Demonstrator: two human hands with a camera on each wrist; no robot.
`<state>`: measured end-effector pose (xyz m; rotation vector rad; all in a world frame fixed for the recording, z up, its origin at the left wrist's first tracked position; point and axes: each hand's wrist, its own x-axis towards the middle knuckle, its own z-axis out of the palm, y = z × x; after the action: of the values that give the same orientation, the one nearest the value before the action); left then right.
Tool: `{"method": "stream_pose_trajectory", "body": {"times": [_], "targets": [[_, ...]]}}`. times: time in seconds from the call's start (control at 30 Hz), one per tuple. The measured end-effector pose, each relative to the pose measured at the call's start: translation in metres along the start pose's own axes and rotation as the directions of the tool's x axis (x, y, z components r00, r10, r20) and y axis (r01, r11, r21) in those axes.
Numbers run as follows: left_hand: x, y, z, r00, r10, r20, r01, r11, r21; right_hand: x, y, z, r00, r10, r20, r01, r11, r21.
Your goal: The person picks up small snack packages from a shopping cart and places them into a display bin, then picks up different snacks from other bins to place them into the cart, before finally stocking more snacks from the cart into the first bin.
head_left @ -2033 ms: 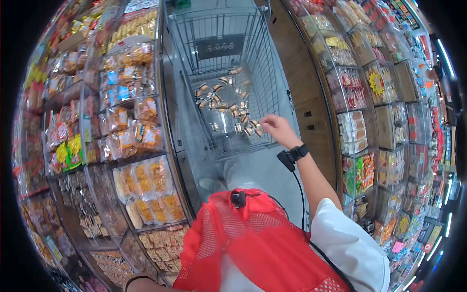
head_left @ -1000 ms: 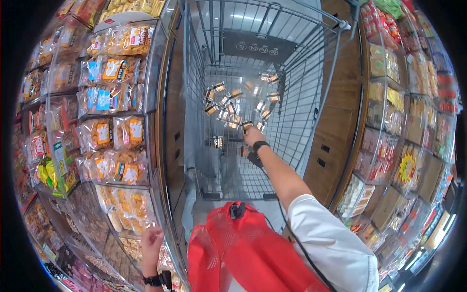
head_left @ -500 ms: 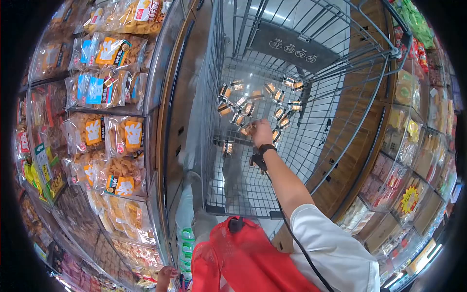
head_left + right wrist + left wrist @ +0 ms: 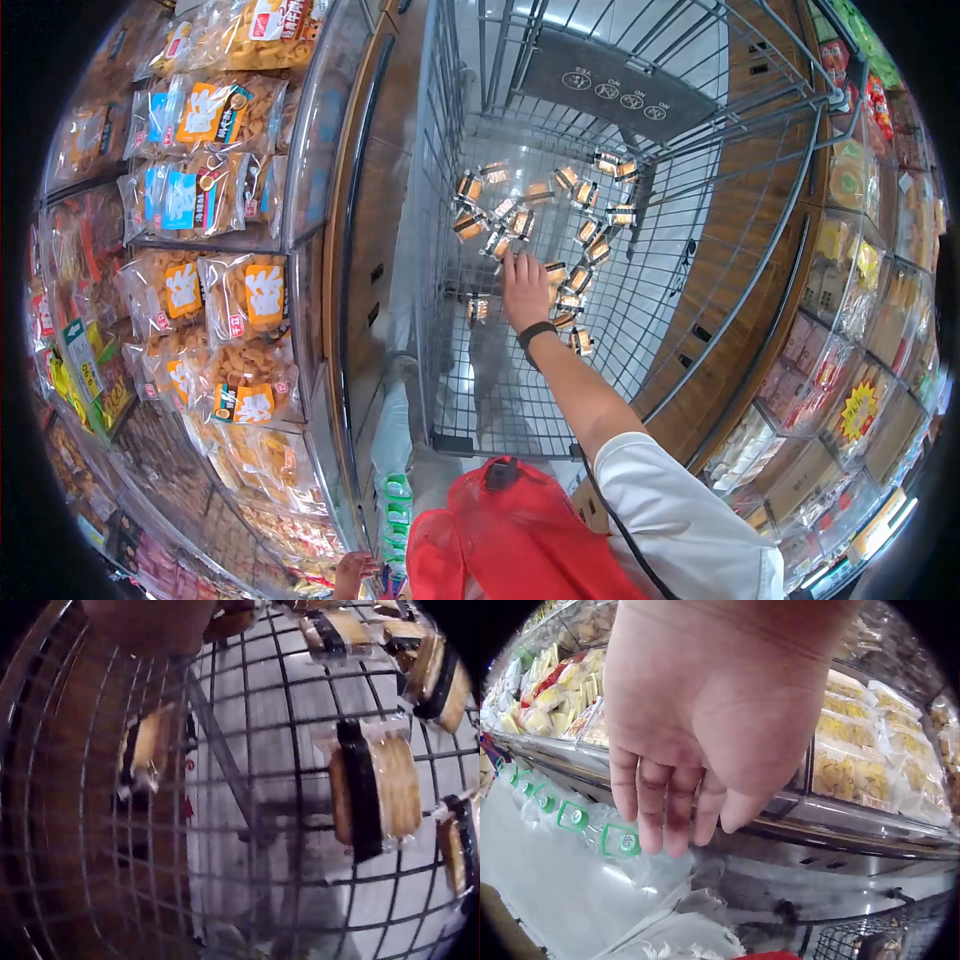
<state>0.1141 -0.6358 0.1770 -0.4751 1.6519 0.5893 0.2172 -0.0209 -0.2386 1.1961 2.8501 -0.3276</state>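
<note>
My right hand (image 4: 525,292) is down inside a wire shopping cart (image 4: 620,345), back of the hand up. Its fingers are extended, with the tips right at small wrapped biscuit packs (image 4: 522,222) that lie scattered on the cart floor. In the right wrist view only a blurred part of the right hand (image 4: 150,622) shows at the top, its fingers hidden. Clear wrap and a dark band mark the biscuit pack (image 4: 379,787) there. My left hand (image 4: 712,727) hangs beside the shelf with straight fingers and nothing in it; in the head view the left hand (image 4: 352,575) shows at the bottom edge.
Shelf bins with bagged snacks (image 4: 225,195) line the left side; more snack bins (image 4: 820,350) stand on the right. Along the left shelf's foot are large bottles with green handles (image 4: 396,510). A red mesh vest (image 4: 510,530) and black cable (image 4: 615,520) hang close to the cart.
The right hand has gone from the cart's right side down among the biscuit packs, its fingers now straighter than half a second ago. The cart appears closer. The left hand has lowered.
</note>
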Motion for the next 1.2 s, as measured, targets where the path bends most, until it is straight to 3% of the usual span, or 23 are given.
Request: {"method": "stream_pose_trajectory", "body": {"times": [0.13,0.27,0.3,0.4,0.6,0.63,0.73,0.77,0.83,0.9,1.0,1.1,1.13,1.2], "targets": [[0.003,0.013,0.003,0.996,-0.076,-0.051,0.079,0.996,0.049,0.010,0.026,-0.007,0.991,-0.025,0.128,0.016,0.998,0.066],[0.014,-0.002,-0.007,0.984,-0.091,-0.152,0.076,0.992,-0.102,0.019,0.032,-0.032,0.993,0.005,0.118,-0.035,0.969,0.246],[0.013,0.002,-0.005,0.982,-0.099,-0.159,0.084,0.992,-0.094,0.014,0.025,-0.045,0.972,0.084,0.219,-0.158,0.926,0.344],[0.019,-0.005,-0.008,0.976,-0.129,-0.174,0.117,0.990,-0.077,-0.009,-0.018,-0.062,0.883,0.201,0.425,-0.343,0.893,0.290],[0.025,-0.002,-0.004,0.986,-0.092,-0.142,0.084,0.994,-0.065,-0.031,-0.095,-0.010,0.819,0.368,0.440,-0.534,0.769,0.351],[0.021,-0.005,-0.006,0.983,-0.097,-0.154,0.086,0.993,-0.076,-0.031,-0.108,-0.015,0.833,0.394,0.388,-0.493,0.847,0.200],[0.014,-0.010,-0.018,0.998,-0.054,0.040,0.057,0.995,-0.081,-0.027,-0.118,-0.001,0.792,0.465,0.394,-0.551,0.824,0.134],[0.009,0.001,-0.004,0.995,-0.065,-0.069,0.070,0.994,0.078,-0.030,-0.116,0.004,0.803,0.434,0.408,-0.537,0.824,0.181],[0.010,-0.016,-0.008,0.992,-0.047,-0.114,0.052,0.998,0.041,-0.033,-0.098,0.009,0.835,0.359,0.417,-0.495,0.822,0.284],[0.004,-0.020,-0.011,0.991,-0.025,-0.131,0.029,0.999,0.028,-0.045,-0.072,0.018,0.917,0.255,0.306,-0.380,0.792,0.479],[-0.002,0.005,-0.009,0.994,0.054,-0.091,-0.053,0.998,0.016,-0.047,-0.032,-0.034,0.973,0.222,0.071,-0.216,0.747,0.628],[-0.017,0.022,-0.015,0.972,0.236,-0.015,-0.236,0.970,-0.057,-0.042,0.004,-0.127,0.896,0.323,0.304,-0.396,0.276,0.876],[-0.031,0.042,-0.013,0.940,0.341,-0.006,-0.340,0.937,-0.079,-0.037,-0.012,-0.212,0.890,0.293,0.348,-0.399,0.138,0.906],[-0.060,0.074,-0.015,0.844,0.532,-0.066,-0.536,0.842,-0.064,-0.029,-0.029,-0.290,0.946,0.207,0.251,-0.280,0.127,0.952]]}}
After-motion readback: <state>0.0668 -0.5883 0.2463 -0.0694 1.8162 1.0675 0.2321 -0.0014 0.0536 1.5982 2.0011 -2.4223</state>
